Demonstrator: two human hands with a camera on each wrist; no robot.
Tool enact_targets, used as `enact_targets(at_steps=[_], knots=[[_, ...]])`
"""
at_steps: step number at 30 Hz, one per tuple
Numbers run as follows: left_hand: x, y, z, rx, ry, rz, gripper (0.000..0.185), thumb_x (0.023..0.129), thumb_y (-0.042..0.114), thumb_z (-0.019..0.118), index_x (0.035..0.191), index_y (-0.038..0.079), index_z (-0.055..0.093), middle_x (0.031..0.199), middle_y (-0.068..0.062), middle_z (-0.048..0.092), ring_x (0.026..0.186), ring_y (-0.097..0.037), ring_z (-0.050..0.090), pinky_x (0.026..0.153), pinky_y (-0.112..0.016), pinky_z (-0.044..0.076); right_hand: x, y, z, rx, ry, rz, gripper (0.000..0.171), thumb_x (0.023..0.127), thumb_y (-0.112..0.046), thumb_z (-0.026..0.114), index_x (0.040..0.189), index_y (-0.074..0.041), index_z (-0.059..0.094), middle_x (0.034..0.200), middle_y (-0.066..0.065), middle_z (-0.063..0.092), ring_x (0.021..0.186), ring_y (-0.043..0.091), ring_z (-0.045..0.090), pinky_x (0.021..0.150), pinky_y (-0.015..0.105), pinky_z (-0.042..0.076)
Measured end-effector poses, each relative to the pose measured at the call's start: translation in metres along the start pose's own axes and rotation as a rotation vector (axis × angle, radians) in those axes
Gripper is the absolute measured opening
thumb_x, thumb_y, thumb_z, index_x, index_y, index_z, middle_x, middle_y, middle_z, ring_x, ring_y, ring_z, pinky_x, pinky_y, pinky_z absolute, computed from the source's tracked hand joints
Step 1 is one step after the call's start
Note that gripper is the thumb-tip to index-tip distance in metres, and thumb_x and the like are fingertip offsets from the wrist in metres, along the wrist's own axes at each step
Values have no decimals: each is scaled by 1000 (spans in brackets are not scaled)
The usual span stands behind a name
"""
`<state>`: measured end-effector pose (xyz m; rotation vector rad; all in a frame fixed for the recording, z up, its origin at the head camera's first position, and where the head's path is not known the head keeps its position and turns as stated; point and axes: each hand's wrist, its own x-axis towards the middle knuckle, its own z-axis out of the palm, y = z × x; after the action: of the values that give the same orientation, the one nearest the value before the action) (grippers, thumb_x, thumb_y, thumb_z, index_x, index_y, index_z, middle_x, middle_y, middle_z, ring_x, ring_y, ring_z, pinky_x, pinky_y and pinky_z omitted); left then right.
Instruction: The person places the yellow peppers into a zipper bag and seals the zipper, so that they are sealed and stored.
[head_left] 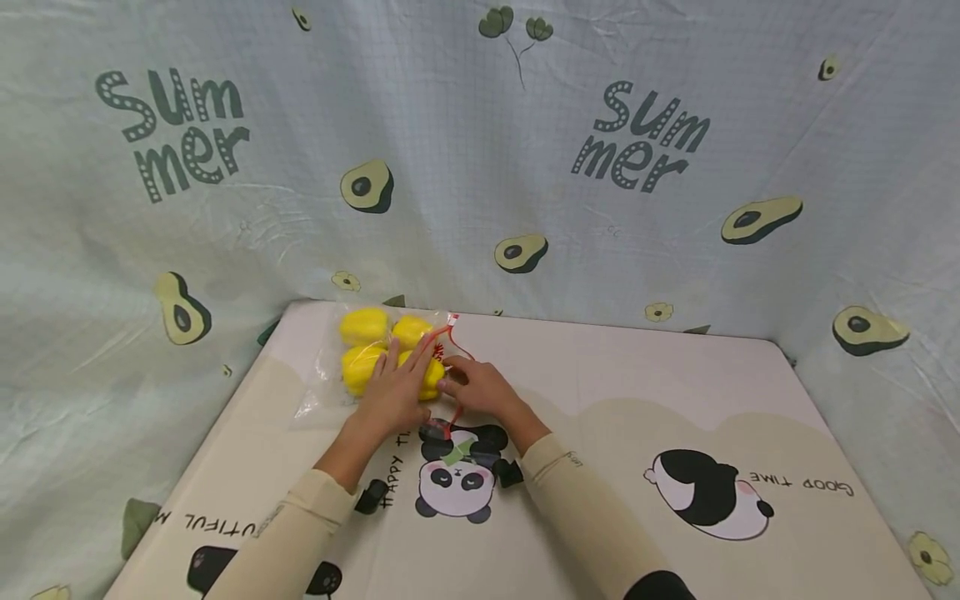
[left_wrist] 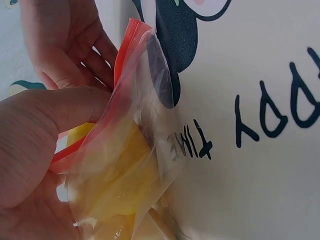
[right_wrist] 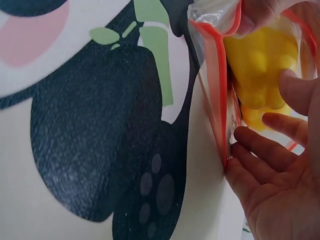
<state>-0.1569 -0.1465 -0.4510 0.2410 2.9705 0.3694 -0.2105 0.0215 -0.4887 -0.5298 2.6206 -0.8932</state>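
A clear zip bag [head_left: 318, 396] with a red zip edge [left_wrist: 131, 42] lies at the table's back left. Several yellow bell peppers [head_left: 363, 327] are inside it. My left hand [head_left: 393, 396] rests over the bag with its fingers stretched out across the peppers. Its thumb [left_wrist: 75, 107] touches the red edge at the bag's mouth. At that mouth, parted in the right wrist view, is my right hand [right_wrist: 275, 175], fingers loosely bent. Its thumb is beside the nearest bell pepper [right_wrist: 262, 65]; whether it touches the pepper I cannot tell.
The light table cover [head_left: 600, 375] has printed pandas and lettering. A hanging cloth with avocado prints [head_left: 517, 252] stands behind the table's back edge. Small black pieces [head_left: 371, 497] show near both wrists.
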Motion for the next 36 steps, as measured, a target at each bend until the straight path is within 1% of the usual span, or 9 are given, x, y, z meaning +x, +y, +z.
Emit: enact_targets(at_steps=[4,8,10,15,20,24,26,31,36], knots=[[-1,0,-1,12,-2,8,114,82,22,87,169,13,13,178,-5,12,163,-48,3,132,-63,9,2,-4,3,-50,42,9,46,103,-45,61,140,-17,63,127,6,72,109,24,62,103,41,56],[-1,0,-3,24,7,15,114,82,22,86,169,13,13,178,-6,13,162,-50,5,132,-64,10,5,-10,6,-81,91,29,44,103,-49,61,130,-16,70,110,3,74,94,21,59,87,34,56],[-1,0,-4,21,12,10,114,81,21,86,169,13,13,177,-6,14,162,-50,4,132,-64,10,6,-12,6,-72,98,45,46,101,-51,63,131,-16,71,113,3,75,96,21,59,89,34,57],[-1,-1,-3,18,9,4,113,82,21,86,169,13,14,177,-7,14,162,-50,4,132,-64,10,6,-12,5,0,95,98,48,100,-50,65,136,-18,70,129,3,74,113,24,63,104,43,56],[-1,-1,0,27,12,11,112,82,22,86,168,13,15,178,-6,13,162,-49,4,132,-63,10,8,-11,6,8,112,112,46,100,-47,66,133,-15,72,128,5,75,111,26,63,100,42,57],[-1,-1,0,34,16,21,111,83,23,86,168,13,17,178,-6,13,162,-50,4,131,-64,11,9,-13,8,-8,134,136,44,99,-47,68,129,-15,74,121,5,77,101,23,62,92,38,57],[-2,0,-1,31,12,24,109,83,23,86,168,12,17,178,-6,13,162,-50,4,131,-65,11,8,-17,9,-10,154,155,42,98,-47,69,125,-14,76,114,4,78,94,21,61,82,32,57],[-2,-3,-2,32,17,32,107,82,21,85,167,12,20,177,-7,15,161,-52,4,131,-66,9,9,-30,16,-64,207,224,43,97,-51,69,120,-15,76,90,2,72,77,18,57,57,23,44],[-1,-3,-2,10,12,40,107,81,21,86,167,11,22,177,-7,14,162,-51,3,131,-66,7,12,-34,19,-117,230,255,40,97,-51,67,116,-18,77,82,0,67,73,19,57,55,26,42]])
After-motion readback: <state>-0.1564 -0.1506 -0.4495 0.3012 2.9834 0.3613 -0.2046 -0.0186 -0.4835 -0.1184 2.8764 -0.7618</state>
